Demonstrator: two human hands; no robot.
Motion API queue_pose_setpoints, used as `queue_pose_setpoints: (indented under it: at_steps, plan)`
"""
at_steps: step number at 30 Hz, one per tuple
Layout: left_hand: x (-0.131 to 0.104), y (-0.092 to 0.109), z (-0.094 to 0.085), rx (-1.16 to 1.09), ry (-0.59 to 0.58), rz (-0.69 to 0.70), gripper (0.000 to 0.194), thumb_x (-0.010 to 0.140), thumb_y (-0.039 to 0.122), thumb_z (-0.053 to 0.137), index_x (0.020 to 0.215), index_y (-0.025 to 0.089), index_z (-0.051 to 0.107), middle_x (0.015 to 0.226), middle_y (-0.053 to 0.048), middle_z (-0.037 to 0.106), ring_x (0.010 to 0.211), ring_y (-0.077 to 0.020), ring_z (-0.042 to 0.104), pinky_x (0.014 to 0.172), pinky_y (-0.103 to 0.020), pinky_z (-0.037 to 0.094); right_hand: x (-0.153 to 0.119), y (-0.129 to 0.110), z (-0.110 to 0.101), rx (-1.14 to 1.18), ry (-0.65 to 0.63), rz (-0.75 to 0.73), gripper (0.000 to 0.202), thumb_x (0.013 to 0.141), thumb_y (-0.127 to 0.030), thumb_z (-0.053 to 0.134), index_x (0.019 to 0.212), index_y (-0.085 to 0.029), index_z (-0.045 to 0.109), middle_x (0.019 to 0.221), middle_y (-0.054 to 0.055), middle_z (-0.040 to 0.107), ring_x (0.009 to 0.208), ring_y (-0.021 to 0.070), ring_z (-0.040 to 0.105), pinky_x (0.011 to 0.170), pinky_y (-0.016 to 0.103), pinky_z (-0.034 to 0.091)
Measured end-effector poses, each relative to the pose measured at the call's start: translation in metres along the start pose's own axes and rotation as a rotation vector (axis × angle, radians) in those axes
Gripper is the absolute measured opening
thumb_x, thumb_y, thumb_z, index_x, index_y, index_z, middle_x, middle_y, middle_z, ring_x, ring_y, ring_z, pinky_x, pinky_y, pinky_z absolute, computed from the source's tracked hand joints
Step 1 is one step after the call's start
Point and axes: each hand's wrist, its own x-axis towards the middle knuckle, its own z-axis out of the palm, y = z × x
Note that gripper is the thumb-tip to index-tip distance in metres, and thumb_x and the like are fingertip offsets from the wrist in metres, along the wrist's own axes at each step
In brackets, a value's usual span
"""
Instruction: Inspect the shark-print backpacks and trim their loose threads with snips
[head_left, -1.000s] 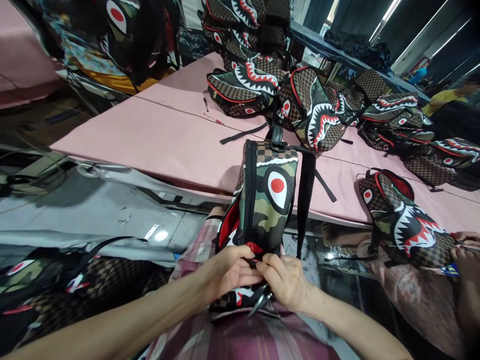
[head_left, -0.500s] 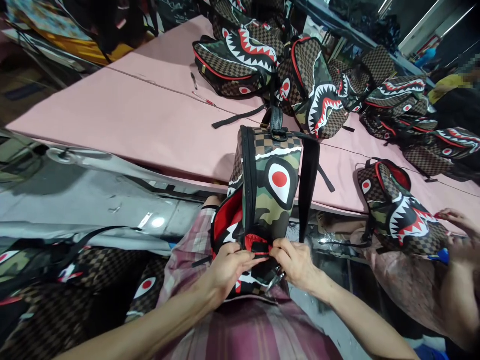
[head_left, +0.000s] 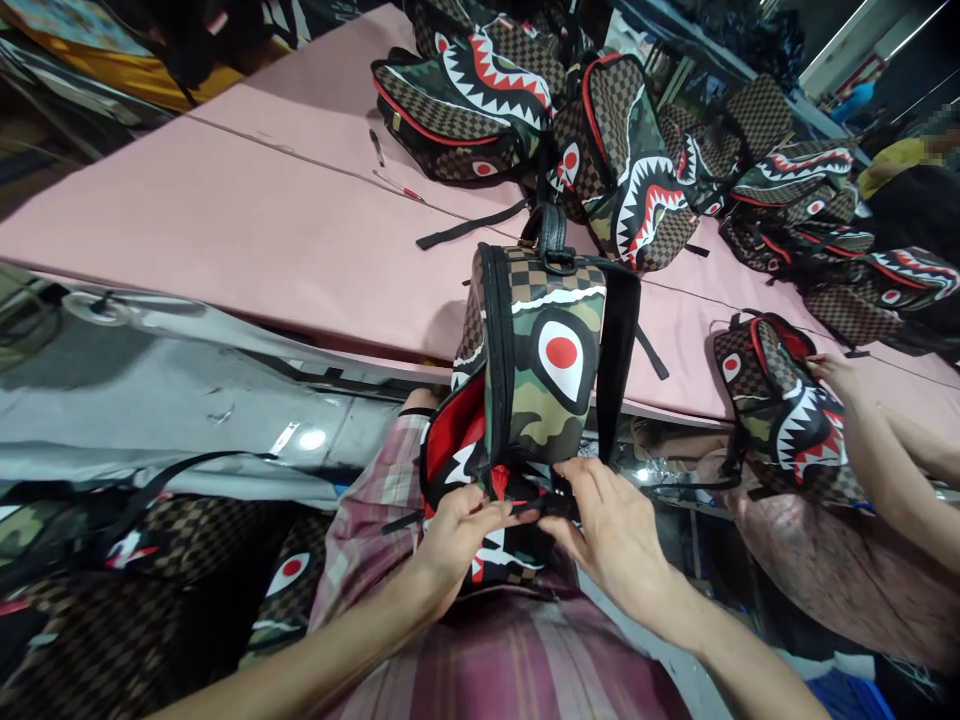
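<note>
One table (head_left: 277,230): pink, beyond the lap (head_left: 457,655).
Backpack (head_left: 551,400): on the lap, long axis running forward, handle (head_left: 553,228) end toward the table.
Right hand (head_left: 621,535): thumb and fingertips parted at the backpack; cannot tell whether gripping.
Left hand (head_left: 452,540): pinching the backpack's lower edge.

Soft light covers the pink table (head_left: 247,220), glare spots the floor (head_left: 232,385), and the left edge blurs.

Backpack (head_left: 551,425) smooth, leather-like, slight sheen; pink tabletop (head_left: 247,220) smooth, matt; plaid garment (head_left: 450,650) cloth.
</note>
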Motion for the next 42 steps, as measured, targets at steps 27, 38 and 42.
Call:
queue_pose_setpoints:
  at_steps: [27, 38, 42]
  plan:
    - [-0.002, 0.000, -0.008, 0.044, -0.087, 0.083, 0.023, 0.067, 0.029, 0.067, 0.057, 0.017, 0.050, 0.063, 0.002, 0.060, 0.067, -0.0154, 0.060, 0.073, -0.027, 0.048, 0.018, -0.025, -0.002, -0.186, 0.014, -0.117, 0.012, 0.087, -0.018, 0.053, 0.085, -0.018, 0.064, 0.071, 0.002, 0.061, 0.060, 0.0142, 0.054, 0.055, 0.028, 0.034]
    - [-0.004, 0.000, -0.007, 0.052, -0.070, 0.039, 0.020, 0.068, 0.029, 0.067, 0.061, 0.017, 0.052, 0.066, 0.000, 0.063, 0.077, -0.0210, 0.066, 0.081, -0.032, 0.047, 0.017, -0.021, -0.006, -0.157, -0.052, -0.113, 0.014, 0.089, -0.019, 0.050, 0.089, -0.018, 0.063, 0.076, 0.003, 0.061, 0.065, 0.0139, 0.055, 0.056, 0.027, 0.036]
    - [-0.003, 0.000, -0.007, 0.062, -0.090, 0.048, 0.020, 0.070, 0.029, 0.065, 0.061, 0.017, 0.052, 0.067, 0.000, 0.064, 0.077, -0.0200, 0.066, 0.082, -0.031, 0.047, 0.018, -0.022, -0.008, -0.169, -0.053, -0.127, 0.013, 0.087, -0.017, 0.051, 0.088, -0.018, 0.064, 0.075, 0.002, 0.061, 0.063, 0.0144, 0.054, 0.056, 0.027, 0.034]
